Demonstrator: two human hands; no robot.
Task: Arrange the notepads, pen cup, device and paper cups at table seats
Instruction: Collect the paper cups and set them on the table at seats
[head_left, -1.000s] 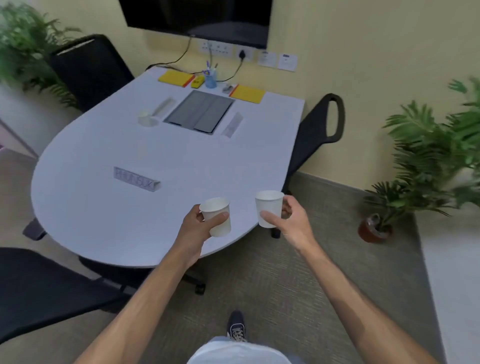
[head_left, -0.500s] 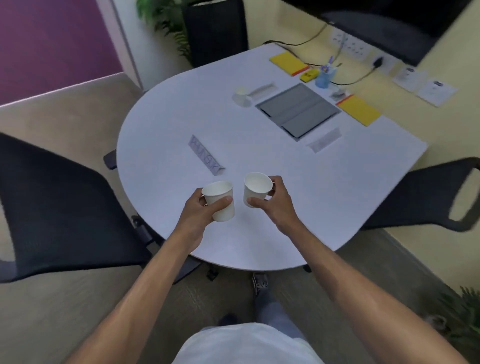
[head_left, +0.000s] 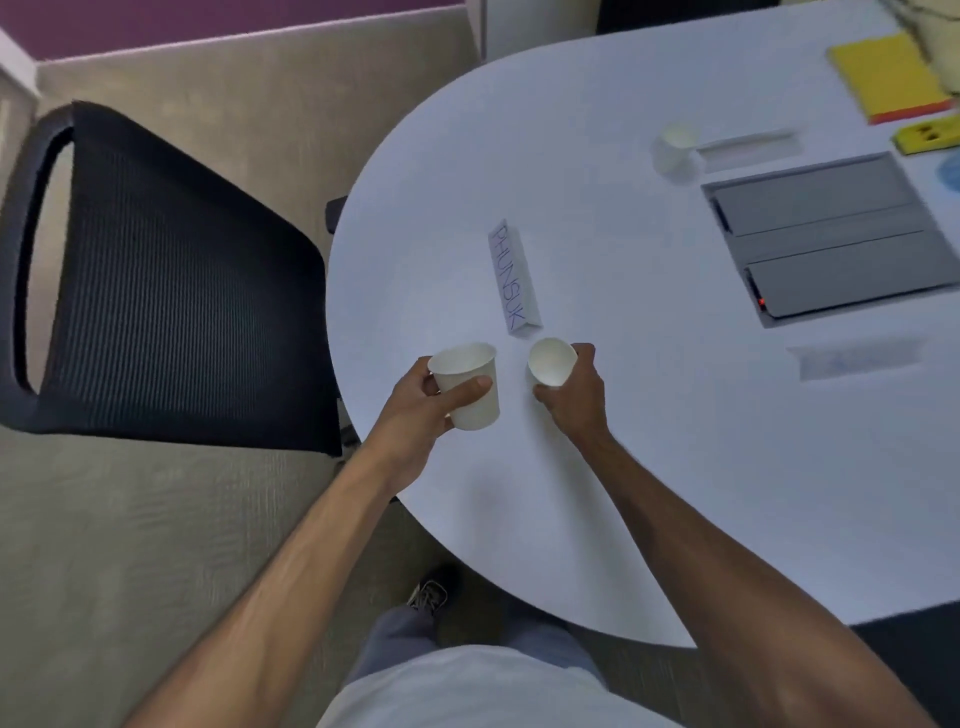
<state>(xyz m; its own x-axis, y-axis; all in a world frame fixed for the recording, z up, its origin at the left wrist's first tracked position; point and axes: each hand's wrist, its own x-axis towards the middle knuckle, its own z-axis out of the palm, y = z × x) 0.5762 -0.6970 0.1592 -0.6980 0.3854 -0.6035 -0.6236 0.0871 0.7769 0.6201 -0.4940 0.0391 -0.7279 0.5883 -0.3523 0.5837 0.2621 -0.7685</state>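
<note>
While both arms are reaching over the rounded end of the white table (head_left: 649, 493), each hand is gripping one white paper cup. The left hand (head_left: 415, 410) is wrapping its fingers and thumb around the left paper cup (head_left: 469, 387), which is standing nearly upright above the table's edge. The right hand (head_left: 574, 389) is pinching the right paper cup (head_left: 551, 362), which is tilting so its open mouth is facing the camera. Both cups are sitting just beside the near end of a folded name card (head_left: 513, 278) reading "PHUNSUK". Farther along the table, a third paper cup (head_left: 675, 153) is standing near a grey device (head_left: 826, 234), well apart from the hands. A yellow notepad (head_left: 883, 75) is lying near the far corner. A black mesh chair (head_left: 166, 291) is sitting left of the table.
</note>
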